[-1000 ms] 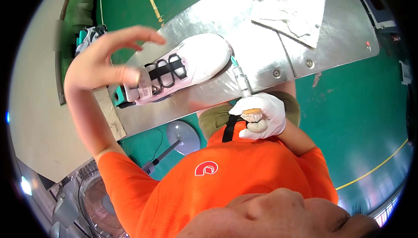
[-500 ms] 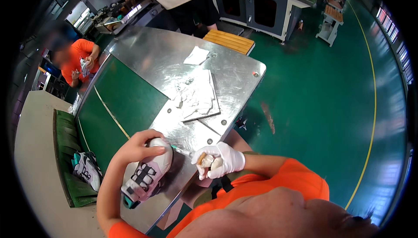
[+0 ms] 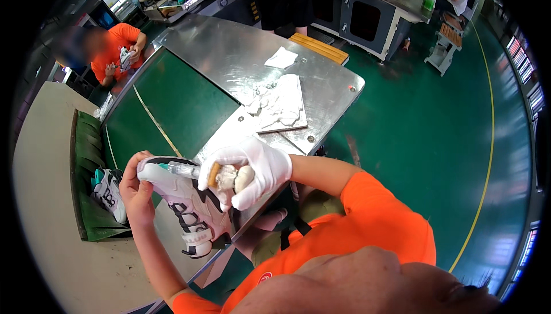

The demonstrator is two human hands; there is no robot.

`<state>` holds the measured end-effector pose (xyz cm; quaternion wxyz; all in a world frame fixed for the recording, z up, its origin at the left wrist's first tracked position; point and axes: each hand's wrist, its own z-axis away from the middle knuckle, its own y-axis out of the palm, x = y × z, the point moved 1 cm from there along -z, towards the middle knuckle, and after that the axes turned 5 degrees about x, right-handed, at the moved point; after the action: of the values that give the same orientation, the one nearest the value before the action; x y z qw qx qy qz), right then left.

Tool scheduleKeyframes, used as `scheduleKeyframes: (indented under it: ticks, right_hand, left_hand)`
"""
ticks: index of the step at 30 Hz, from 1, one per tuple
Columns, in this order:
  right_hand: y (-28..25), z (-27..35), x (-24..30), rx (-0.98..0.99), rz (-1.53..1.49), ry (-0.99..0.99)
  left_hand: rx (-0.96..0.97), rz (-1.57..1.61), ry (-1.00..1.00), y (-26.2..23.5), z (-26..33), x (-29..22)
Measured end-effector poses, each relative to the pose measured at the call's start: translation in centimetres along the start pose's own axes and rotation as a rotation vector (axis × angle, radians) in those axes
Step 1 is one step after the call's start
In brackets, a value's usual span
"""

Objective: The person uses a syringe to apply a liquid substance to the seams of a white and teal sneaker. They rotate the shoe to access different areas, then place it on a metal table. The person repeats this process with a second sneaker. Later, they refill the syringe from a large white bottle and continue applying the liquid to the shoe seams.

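Left fingers clasp the shoe at its ten-o'clock toe (probably light, springy, best held there) while gloved right fingers grip a syringe.

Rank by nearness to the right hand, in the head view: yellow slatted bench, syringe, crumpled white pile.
1. Syringe: in the gloved right hand.
2. Crumpled white pile: ahead, on a board.
3. Yellow slatted bench: farther ahead, past the metal table.

The shoe has been tilted side-up, its toe swung left by the left hand; the syringe has been brought left, near the toe, by the right hand.
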<state>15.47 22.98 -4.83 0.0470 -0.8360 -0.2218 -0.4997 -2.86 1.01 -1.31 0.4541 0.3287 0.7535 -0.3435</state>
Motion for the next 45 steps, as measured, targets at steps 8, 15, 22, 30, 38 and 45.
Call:
scheduleKeyframes:
  ticks: [8, 15, 22, 30, 38, 45]
  right_hand:
    - [-0.6, -2.7, -1.7, -0.046, -0.004, 0.058]
    - [-1.0, -3.0, -4.0, -0.07, -0.192, -0.057]
    - [-1.6, -2.8, -4.6, -0.068, -0.199, -0.01]
    - [-2.2, -2.3, -5.4, -0.062, -0.228, -0.074]
    - [-3.6, -1.0, -5.0, -0.15, -0.21, -0.134]
    - [-2.7, -5.9, -1.2, -0.544, 0.256, -0.3]
  left_hand:
    - [-0.193, 0.023, -0.009, -3.3, 1.2, 4.0]
    - [-0.246, 0.214, -0.04, -2.9, 1.0, 3.5]
    - [-0.312, 0.235, -0.062, -2.6, 1.6, 4.0]
    - [-0.286, 0.279, -0.073, -2.3, 1.4, 4.1]
    - [-0.32, 0.22, -0.095, -1.1, 0.5, 3.1]
    - [-0.096, 0.058, -0.118, 3.3, -3.6, 0.6]
